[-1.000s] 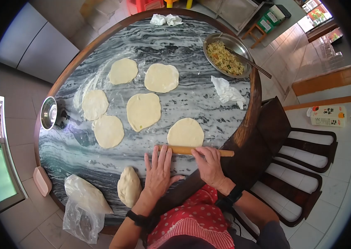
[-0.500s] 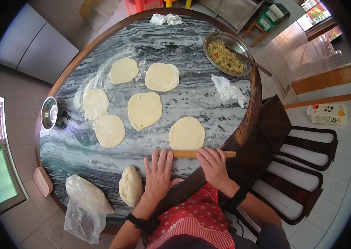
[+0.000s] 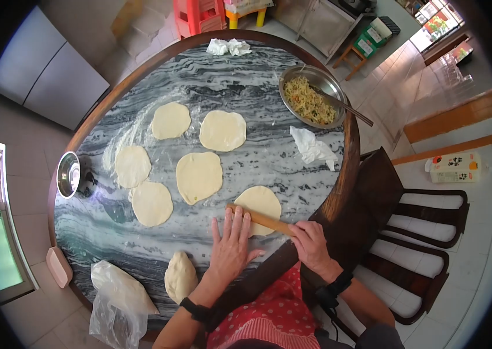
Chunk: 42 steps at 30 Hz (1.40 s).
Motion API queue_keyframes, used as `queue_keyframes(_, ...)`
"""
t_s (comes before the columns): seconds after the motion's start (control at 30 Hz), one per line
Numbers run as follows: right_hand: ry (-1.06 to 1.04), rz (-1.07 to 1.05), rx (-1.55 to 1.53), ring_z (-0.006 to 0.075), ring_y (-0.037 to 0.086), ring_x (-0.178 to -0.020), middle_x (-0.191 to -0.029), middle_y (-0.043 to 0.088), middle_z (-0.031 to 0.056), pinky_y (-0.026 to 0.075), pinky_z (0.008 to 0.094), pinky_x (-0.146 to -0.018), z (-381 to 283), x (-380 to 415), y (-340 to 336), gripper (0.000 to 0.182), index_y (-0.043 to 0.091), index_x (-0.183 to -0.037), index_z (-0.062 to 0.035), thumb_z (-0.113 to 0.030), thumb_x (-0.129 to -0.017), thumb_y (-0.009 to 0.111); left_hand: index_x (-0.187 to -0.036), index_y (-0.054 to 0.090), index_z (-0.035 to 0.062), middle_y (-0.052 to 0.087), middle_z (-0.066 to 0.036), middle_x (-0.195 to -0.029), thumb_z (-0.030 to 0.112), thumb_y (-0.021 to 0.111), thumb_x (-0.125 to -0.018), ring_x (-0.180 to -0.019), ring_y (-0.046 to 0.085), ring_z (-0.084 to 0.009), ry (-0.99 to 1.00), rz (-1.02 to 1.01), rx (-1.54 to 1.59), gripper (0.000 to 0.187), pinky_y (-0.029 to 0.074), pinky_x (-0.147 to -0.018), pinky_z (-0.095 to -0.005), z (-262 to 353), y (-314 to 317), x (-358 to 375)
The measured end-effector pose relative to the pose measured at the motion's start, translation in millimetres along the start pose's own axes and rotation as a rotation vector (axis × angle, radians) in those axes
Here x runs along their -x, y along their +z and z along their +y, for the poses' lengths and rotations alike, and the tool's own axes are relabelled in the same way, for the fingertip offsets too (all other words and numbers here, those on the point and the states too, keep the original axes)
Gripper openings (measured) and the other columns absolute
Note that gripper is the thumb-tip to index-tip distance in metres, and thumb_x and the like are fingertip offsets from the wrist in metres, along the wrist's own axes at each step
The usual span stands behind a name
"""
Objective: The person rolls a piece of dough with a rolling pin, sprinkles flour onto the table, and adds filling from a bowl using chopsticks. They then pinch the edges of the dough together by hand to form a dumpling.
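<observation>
A wooden rolling pin (image 3: 270,222) lies slantwise across a round sheet of dough (image 3: 259,202) near the table's front edge. My right hand (image 3: 314,245) is closed round the pin's right end. Stretched out flat, my left hand (image 3: 229,247) has its fingertips resting on the pin's left end, with the thumb apart. To the left of that hand sits a lump of dough (image 3: 180,278). Beyond the pin lie several flattened dough rounds, the nearest one (image 3: 199,177) slightly pointed at its lower edge.
On the marble table (image 3: 199,64) are a metal bowl of shredded filling (image 3: 310,100) with a utensil, crumpled tissues (image 3: 313,148), a small metal bowl (image 3: 69,174) at the left edge, and a plastic bag with dough (image 3: 121,291). A dark chair (image 3: 409,250) stands at the right.
The rolling pin has turned from level to slanting, its right end nearer my body, and now overlaps the dough round. My right hand moved with that end. The whole view shifted slightly.
</observation>
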State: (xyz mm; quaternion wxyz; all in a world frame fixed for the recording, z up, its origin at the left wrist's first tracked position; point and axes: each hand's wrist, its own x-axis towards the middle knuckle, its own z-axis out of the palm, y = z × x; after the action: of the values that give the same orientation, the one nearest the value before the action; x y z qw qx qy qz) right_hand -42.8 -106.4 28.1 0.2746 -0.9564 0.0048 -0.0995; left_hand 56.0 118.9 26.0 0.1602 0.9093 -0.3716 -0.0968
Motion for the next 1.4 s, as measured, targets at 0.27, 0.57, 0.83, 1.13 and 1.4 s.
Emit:
queue_keyframes(0.27, 0.036, -0.003, 0.234, 0.0302, 0.05, -0.12, -0.133, 0.051, 0.0117, 0.038, 0.0489, -0.097, 3.4, -23.6, 14.6, 0.052, 0.061, -0.128, -0.0102, -0.011, -0.078, 0.076, -0.15, 0.025, -0.0067, 0.021, -0.028, -0.158, 0.065, 0.065, -0.077, -0.147, 0.017, -0.0464, 0.071, -0.077, 0.118, 0.11, 0.015, -0.117, -0.0599, -2.4, -4.3, -49.9)
queue_keyframes(0.57, 0.176, 0.02, 0.227, 0.0345, 0.048, -0.12, -0.137, 0.048, 0.0153, 0.036, 0.0504, -0.099, 22.5, -49.3, 13.2, 0.047, 0.061, -0.13, -0.0108, -0.012, -0.084, 0.07, -0.149, 0.028, -0.0084, 0.023, -0.03, -0.156, 0.074, 0.062, -0.072, -0.147, 0.016, -0.0477, 0.079, -0.018, 0.165, 0.118, 0.014, -0.117, -0.0589, 6.4, 1.1, -113.2)
queue_keyframes(0.83, 0.107, -0.037, 0.19, 0.0341, 0.052, -0.107, -0.118, 0.053, 0.0148, 0.039, 0.0474, -0.092, 32.3, -52.4, 6.7, 0.053, 0.053, -0.135, -0.0014, -0.013, -0.085, 0.068, -0.149, 0.028, -0.0068, 0.022, -0.027, -0.158, 0.072, 0.06, -0.077, -0.147, 0.017, -0.0463, 0.135, 0.089, 0.283, 0.112, 0.013, -0.116, -0.0622, 27.0, 6.5, -164.3)
queue_keyframes(1.13, 0.307, 0.109, -0.029, 0.0399, 0.056, -0.095, -0.104, 0.055, 0.0199, 0.047, 0.046, -0.083, 22.8, -32.1, -1.6, 0.046, 0.055, -0.124, 0.0015, -0.002, -0.08, 0.068, -0.15, 0.019, -0.0106, 0.017, -0.033, -0.157, 0.066, 0.062, -0.078, -0.147, 0.015, -0.0496, -0.088, -0.099, 0.132, 0.113, 0.01, -0.114, -0.0664, 6.1, 2.0, -43.5)
queue_keyframes(1.4, -0.013, -0.048, 0.138, 0.0279, 0.057, -0.089, -0.102, 0.054, 0.0091, 0.046, 0.0398, -0.076, -18.6, -0.9, 23.4, 0.052, 0.059, -0.129, -0.0085, -0.008, -0.079, 0.071, -0.149, 0.025, -0.0086, 0.021, -0.03, -0.157, 0.067, 0.064, -0.074, -0.147, 0.016, -0.0471, -0.136, -0.165, 0.016, 0.114, 0.011, -0.111, -0.0712, 14.2, 19.9, 14.6)
